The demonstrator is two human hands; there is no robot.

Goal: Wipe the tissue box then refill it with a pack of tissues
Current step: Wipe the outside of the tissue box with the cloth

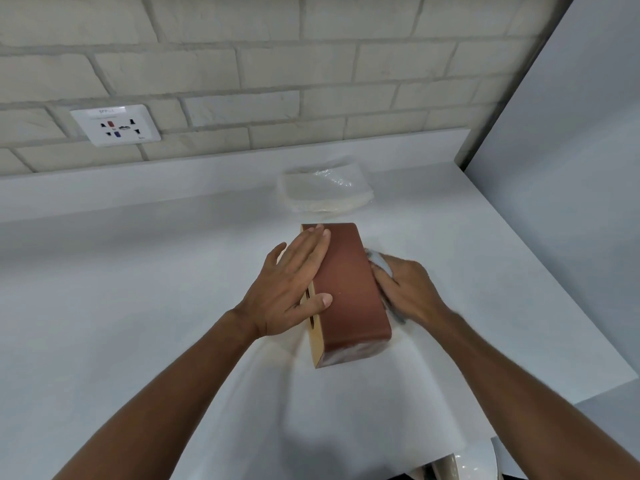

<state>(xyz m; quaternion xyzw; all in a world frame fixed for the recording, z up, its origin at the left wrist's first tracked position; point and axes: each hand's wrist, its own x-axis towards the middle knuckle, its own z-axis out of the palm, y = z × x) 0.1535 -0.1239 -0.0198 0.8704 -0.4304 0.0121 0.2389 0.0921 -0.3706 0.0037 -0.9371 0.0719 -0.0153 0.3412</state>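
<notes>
A brown tissue box [349,292], tipped on its side at the centre of a white counter [138,306], is steadied by the left hand [294,289], laid flat with fingers spread over its slotted face. At three o'clock, the right hand [408,289] is closed on a grey cloth [382,266] pressed to the far side. The box is judged rigid, light and smooth, best gripped across its long sides. A wrapped pack of tissues [323,190] lies at twelve o'clock.
</notes>
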